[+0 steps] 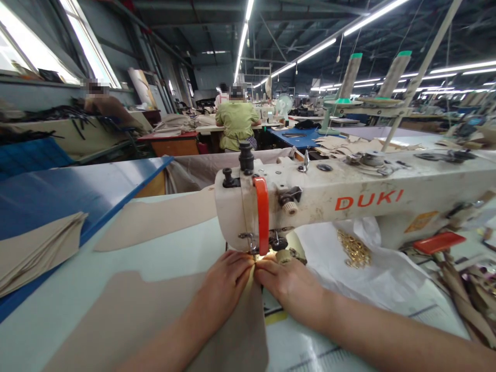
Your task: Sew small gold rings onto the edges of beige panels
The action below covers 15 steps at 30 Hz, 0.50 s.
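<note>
Sewing tables stretch beyond beige fabric on a pale-green worktable.

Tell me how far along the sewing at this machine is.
Done: a stack of beige pieces on the blue board, though their stitching can't be seen. In hand: the left hand and right hand press a beige piece at the needle of the sewing machine. Left: another beige piece lies flat on the table.

A heap of brass-coloured eyelets lies on a crumpled white plastic sheet, near a red tray. Farther off, a co-worker in a yellow-green top sits facing away, near an electric fan and a blue table, under tall thread cones.
</note>
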### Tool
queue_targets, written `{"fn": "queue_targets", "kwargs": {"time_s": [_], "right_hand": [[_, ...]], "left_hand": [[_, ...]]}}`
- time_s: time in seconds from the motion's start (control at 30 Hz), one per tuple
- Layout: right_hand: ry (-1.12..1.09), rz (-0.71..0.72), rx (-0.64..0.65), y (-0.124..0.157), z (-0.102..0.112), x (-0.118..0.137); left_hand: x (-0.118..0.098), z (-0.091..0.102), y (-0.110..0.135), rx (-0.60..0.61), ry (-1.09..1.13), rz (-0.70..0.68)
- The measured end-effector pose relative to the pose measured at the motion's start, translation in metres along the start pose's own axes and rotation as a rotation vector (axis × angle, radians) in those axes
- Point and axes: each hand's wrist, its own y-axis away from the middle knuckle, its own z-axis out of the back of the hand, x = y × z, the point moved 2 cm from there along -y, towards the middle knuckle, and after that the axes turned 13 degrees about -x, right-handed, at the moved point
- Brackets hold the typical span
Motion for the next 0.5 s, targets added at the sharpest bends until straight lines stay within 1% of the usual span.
{"fn": "queue_targets", "kwargs": {"time_s": [0.17, 0.33, 0.43, 0.5], "right_hand": [[0.004, 0.002, 0.013, 0.0010, -0.0008, 0.0016], [0.017, -0.013, 0.027, 0.0019, -0.0026, 0.0030], [0.029, -0.008, -0.005, 0.0049, -0.0005, 0.0047], [0.015, 0.032, -0.041, 0.0075, 0.0028, 0.0072]], "left_hand": [[0.0019, -0.0008, 0.0007, -0.001, 0.005, 0.006], [0.0010, -0.0002, -0.0008, 0.025, -0.006, 0.020], [-0.0017, 0.0024, 0.0006, 0.054, -0.035, -0.007], [-0.0034, 0.0048, 0.0042, 0.081, -0.068, -0.045]]}}
